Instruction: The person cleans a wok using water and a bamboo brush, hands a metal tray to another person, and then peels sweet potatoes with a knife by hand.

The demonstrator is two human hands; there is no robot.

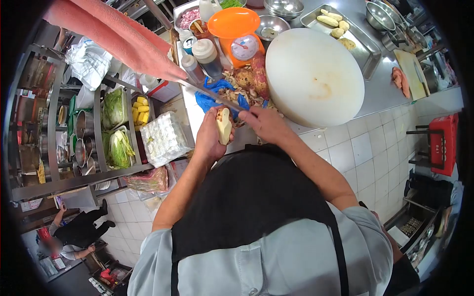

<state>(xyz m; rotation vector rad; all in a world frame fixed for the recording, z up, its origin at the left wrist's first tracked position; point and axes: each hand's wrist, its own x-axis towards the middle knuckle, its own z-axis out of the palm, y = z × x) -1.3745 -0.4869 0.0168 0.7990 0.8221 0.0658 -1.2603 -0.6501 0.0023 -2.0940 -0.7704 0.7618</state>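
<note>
My left hand (209, 132) is closed around a partly peeled sweet potato (224, 127), pale on its bared side with brown skin left along one edge. In my right hand (267, 124) is a long knife (209, 93) with a blue handle; its blade points up and left, beyond the sweet potato. Just past my hands, peelings (228, 92) lie on the counter around a crumpled blue plastic bag (207, 102). Unpeeled, reddish sweet potatoes (259, 74) sit beside the peelings, against a round white cutting board (316, 74).
An orange scale (245, 48) and sauce bottles (207, 55) stand behind the peelings. Peeled pieces (328, 20) lie in a metal tray (368, 52). A pink towel (118, 37) hangs at upper left. Shelves hold cabbage (120, 149) and corn (140, 111). Another person (81, 229) is at lower left.
</note>
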